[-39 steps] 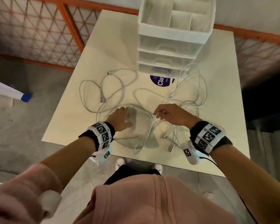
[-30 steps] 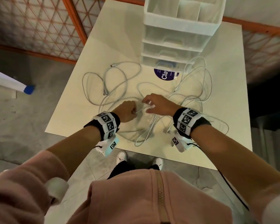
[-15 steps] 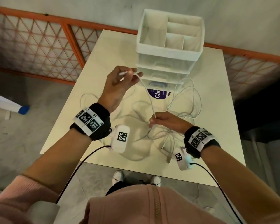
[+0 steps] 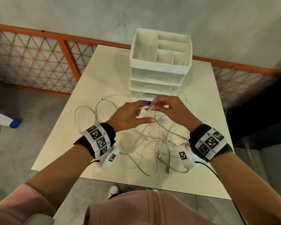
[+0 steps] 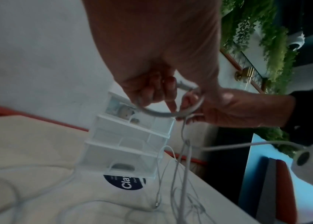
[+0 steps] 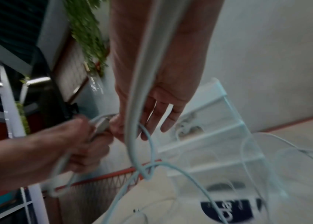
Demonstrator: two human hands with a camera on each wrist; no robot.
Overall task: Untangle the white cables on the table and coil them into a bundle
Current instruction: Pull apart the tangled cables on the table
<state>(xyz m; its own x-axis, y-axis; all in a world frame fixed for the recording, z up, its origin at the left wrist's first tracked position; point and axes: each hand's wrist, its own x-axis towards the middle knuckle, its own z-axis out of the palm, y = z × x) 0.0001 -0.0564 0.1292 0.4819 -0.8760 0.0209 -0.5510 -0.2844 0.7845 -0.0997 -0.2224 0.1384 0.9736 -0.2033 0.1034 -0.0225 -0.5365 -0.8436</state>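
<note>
The table (image 4: pixel 107 82) carries one white drawer organiser (image 4: pixel 159 69) with four open top compartments and three drawers stacked below; one dark round sticker (image 5: pixel 124 184) lies on the surface just in front of it. The white cables (image 4: pixel 146 143) lie as one tangle of overlapping loops on the near half of the table; the strand count cannot be fixed, but at least four connector ends are visible in the head view. Change since half a second ago: the left hand (image 4: pixel 128 116), then raised high and well apart from the right hand (image 4: pixel 172 111) with a straight run of cable stretched between them, has come down and inward, and the two hands now meet above the tangle, just in front of the organiser. The stretched run has become one short loop (image 5: pixel 170 112) hanging beneath the left fingers. Grip state: the left hand pinches the connector end (image 6: pixel 101 125) and the start of the loop; the right hand pinches the same cable beside the connector with thumb and forefinger, its other three fingers extended and free. Judgement: this marks the first turn of a coil, so coiling has barely started. The held strand runs down into a crossing (image 6: pixel 147 174) with other strands, so untangling is still outstanding.
</note>
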